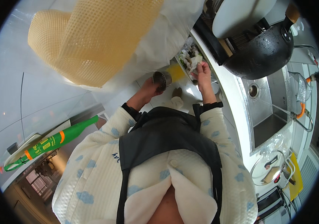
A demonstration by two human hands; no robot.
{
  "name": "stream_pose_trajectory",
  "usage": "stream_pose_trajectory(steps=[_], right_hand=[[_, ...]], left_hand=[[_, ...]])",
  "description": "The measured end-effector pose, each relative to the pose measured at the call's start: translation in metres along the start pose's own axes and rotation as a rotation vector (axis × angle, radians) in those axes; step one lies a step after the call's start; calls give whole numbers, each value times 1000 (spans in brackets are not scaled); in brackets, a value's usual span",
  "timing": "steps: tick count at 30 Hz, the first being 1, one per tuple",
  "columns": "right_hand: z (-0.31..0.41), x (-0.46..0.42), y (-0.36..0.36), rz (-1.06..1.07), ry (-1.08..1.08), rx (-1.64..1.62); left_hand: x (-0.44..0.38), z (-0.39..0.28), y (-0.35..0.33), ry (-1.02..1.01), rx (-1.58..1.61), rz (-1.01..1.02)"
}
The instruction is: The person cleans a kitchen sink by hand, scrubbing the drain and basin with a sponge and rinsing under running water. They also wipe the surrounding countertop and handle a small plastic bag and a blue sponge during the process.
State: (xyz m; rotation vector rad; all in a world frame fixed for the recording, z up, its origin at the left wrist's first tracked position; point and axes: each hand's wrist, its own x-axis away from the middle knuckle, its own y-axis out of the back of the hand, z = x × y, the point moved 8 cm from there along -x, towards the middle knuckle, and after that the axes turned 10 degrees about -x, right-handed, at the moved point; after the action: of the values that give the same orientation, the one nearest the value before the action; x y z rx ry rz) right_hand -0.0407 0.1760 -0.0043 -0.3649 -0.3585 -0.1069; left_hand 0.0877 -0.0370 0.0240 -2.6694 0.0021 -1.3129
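Note:
My left hand [149, 91] grips a small metal cup-like container [162, 79], tilted so that its dark, wet-looking mouth shows. It is held beside an open waste bin [186, 71] under the counter edge. My right hand [204, 75] is over the bin, its thumb and fingers pinched on a crumpled white scrap [196, 60] that looks like tissue or thin plastic. Green and pale food scraps [189, 56] lie in the bin around it. Against the bin's near side shows a blurred yellow patch [176, 72].
To the right runs a white counter [236, 103] with a steel sink [260, 100]. A black wok [263, 53] and white plate [240, 16] rest on a rack. Yellow mesh covers [100, 36] in clear plastic hang at upper left. A green umbrella-like roll [50, 144] is at left.

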Motion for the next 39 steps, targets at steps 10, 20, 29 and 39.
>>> stream_pose_trajectory(steps=[10, 20, 29, 39], right_hand=[[46, 65, 50, 110, -350, -704], [132, 102, 346, -384, -254, -389], [37, -53, 453, -557, -277, -245], [2, -88, 415, 377, -114, 2031]], left_hand=[[-16, -15, -46, -33, -94, 103], [-22, -17, -134, 33, -138, 165], [-19, 9, -199, 133, -66, 49], [-15, 8, -229, 126, -162, -108]])
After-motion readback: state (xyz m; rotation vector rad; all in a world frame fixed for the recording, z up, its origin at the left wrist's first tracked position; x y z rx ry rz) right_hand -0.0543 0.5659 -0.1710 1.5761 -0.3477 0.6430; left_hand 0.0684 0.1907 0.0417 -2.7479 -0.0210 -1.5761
